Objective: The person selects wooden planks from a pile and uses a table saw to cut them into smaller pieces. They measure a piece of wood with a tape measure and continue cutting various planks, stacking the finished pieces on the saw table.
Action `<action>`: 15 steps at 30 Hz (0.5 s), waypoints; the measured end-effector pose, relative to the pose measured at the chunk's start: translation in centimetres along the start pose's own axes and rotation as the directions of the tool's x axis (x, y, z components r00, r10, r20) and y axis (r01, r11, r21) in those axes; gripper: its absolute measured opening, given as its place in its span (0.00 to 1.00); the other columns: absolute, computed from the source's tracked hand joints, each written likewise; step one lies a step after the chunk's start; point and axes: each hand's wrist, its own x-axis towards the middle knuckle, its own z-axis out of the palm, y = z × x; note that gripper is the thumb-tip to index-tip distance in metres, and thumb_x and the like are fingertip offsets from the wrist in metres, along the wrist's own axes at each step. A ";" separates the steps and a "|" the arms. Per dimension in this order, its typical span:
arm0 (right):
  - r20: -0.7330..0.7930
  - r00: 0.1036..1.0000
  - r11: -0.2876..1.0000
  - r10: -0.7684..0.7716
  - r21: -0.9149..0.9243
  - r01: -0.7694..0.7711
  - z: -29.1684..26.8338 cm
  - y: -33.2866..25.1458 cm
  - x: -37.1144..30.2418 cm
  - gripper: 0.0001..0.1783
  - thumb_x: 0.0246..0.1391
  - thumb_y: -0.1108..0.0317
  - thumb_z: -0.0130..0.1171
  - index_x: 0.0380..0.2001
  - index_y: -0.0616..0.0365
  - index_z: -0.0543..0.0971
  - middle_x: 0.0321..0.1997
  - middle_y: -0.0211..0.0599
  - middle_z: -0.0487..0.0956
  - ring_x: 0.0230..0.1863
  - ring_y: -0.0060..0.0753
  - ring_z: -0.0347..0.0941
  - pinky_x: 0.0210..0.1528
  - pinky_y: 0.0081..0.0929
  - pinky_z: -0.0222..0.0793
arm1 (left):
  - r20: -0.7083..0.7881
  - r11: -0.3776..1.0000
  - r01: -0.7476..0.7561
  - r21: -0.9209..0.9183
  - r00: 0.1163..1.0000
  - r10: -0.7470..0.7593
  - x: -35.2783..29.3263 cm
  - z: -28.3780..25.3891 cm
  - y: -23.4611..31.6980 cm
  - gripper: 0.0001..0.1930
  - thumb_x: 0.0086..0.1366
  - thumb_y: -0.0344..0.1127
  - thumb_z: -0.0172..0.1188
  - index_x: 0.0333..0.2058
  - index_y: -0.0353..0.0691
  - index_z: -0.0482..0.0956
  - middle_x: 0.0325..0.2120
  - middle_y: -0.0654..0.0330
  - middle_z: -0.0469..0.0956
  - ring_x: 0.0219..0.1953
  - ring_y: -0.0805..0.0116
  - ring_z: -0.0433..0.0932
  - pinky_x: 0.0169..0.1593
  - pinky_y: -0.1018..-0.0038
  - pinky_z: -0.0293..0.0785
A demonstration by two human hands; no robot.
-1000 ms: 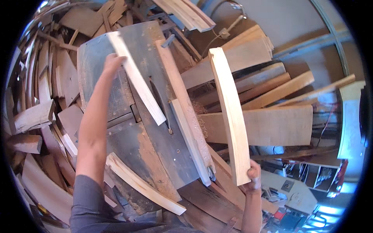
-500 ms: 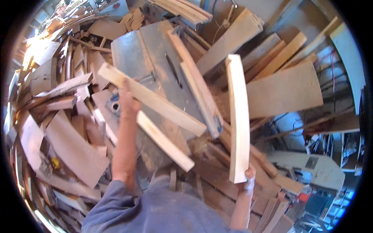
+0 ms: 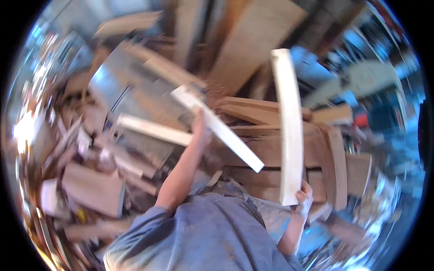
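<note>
My left hand (image 3: 201, 128) is closed round a pale wooden strip (image 3: 230, 139), which slants down to the right in front of me. In my right hand (image 3: 304, 198) is a thicker pale wooden board (image 3: 290, 128), gripped at its lower end and standing nearly upright in the picture. Both pieces are held off the surfaces, apart from each other. A third pale strip (image 3: 151, 129) lies over the grey metal machine table (image 3: 140, 97), its right end hidden behind my left forearm. Motion blurs the surroundings.
A wooden fence-like bar (image 3: 165, 67) runs along the machine table's far side. Offcuts (image 3: 92, 187) pile up on the left. Wide planks (image 3: 253, 40) lean at the back. Brown boards (image 3: 271, 149) are stacked ahead of me, near a pale bench-like surface (image 3: 370, 83) at right.
My view has swung to the right, so the machine table sits further left. My left hand has carried its strip rightward, nearer the board in my right hand. Both holds stay the same.
</note>
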 end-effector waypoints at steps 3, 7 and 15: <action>-0.106 0.973 0.978 0.205 0.062 -0.199 0.0 -0.5 -3.7 0.44 0.39 0.51 0.69 0.56 0.72 0.76 0.46 0.41 0.82 0.45 0.32 0.79 0.45 0.26 0.73 | 0.019 0.943 0.040 0.330 0.999 -0.049 4.2 -5.4 1.6 0.31 0.70 0.55 0.59 0.62 0.39 0.67 0.53 0.51 0.74 0.54 0.52 0.75 0.61 0.47 0.71; -0.077 0.991 0.988 0.110 0.118 -0.101 -0.3 -1.7 -6.9 0.41 0.42 0.50 0.71 0.53 0.73 0.78 0.49 0.42 0.82 0.50 0.28 0.76 0.53 0.27 0.71 | 0.171 0.867 0.012 0.498 0.979 -0.112 2.9 -3.4 4.5 0.42 0.72 0.60 0.55 0.73 0.39 0.53 0.70 0.47 0.60 0.70 0.44 0.61 0.73 0.45 0.53; -0.279 0.952 0.975 -0.122 0.145 0.168 2.3 -0.6 -13.6 0.39 0.48 0.48 0.71 0.52 0.72 0.78 0.50 0.43 0.81 0.53 0.29 0.74 0.57 0.29 0.68 | 0.201 0.904 0.038 0.426 0.970 -0.136 7.4 7.9 7.7 0.37 0.73 0.54 0.54 0.67 0.28 0.58 0.68 0.46 0.59 0.70 0.50 0.58 0.72 0.56 0.62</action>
